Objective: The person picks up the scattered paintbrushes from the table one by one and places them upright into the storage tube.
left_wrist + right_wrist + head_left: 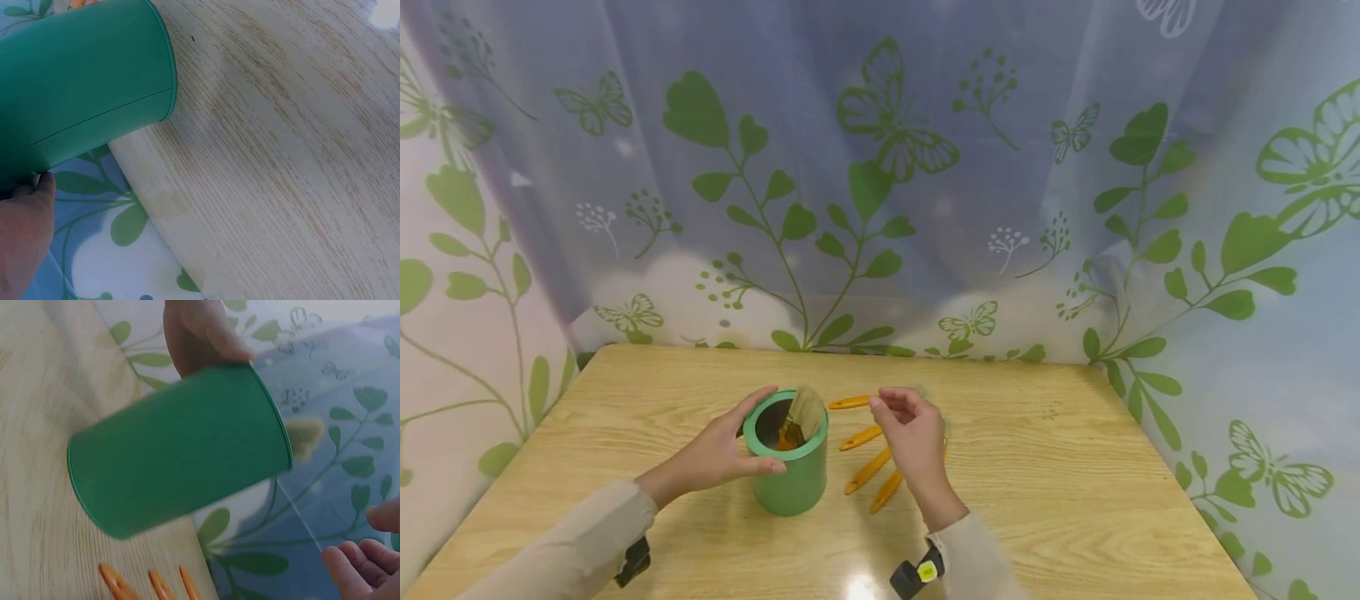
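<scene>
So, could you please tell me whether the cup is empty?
The cup is not empty: a brush sticks out of its top in the head and right wrist views.

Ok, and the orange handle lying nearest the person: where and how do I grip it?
Probably pinch the orange handle near its free end, the right hand coming down from above. It lies flat on the table, with that end uncovered and pointing toward the person; mind the neighbouring handle close on its left.
</scene>
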### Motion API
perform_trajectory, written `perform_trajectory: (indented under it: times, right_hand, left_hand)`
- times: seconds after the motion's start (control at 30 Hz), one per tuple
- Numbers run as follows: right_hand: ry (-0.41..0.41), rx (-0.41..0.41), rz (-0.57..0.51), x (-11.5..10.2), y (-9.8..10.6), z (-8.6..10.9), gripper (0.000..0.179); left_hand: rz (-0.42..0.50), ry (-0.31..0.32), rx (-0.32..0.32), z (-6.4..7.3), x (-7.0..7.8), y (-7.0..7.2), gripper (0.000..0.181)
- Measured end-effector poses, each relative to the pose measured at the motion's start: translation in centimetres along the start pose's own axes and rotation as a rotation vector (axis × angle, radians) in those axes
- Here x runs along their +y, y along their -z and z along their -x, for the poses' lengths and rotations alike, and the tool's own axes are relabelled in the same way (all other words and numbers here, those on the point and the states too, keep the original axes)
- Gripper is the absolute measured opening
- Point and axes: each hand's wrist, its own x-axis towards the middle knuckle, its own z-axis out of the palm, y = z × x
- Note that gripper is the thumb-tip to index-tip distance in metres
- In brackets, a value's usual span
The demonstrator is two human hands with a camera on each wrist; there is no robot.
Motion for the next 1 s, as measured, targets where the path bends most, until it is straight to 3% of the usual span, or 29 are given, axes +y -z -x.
perform_trajectory:
  times: [0.5, 0.63, 0.8, 1.0]
  right_hand:
    - [-0.173, 0.092, 0.061, 4.0, 5.7, -1.7, 0.029]
    - [-0.222, 0.115, 0.111, 5.4, 6.5, -2.0, 0.029]
    - [-0.274, 0.155, 0.247, 6.7, 7.0, -1.9, 0.029]
    - [-0.339, 0.143, 0.323, 8.0, 7.4, -1.7, 0.031]
  left_hand:
    - [-0.003, 0.008, -0.002, 0.0, 0.0, 0.0, 0.102]
    - [-0.001, 0.007, -0.001, -0.1, -0.1, 0.0, 0.102]
    - [0.0, 0.006, -0.002, 0.0, 0.1, 0.0, 0.103]
    - [0.008, 0.007, 0.001, 0.0, 0.1, 0.0, 0.102]
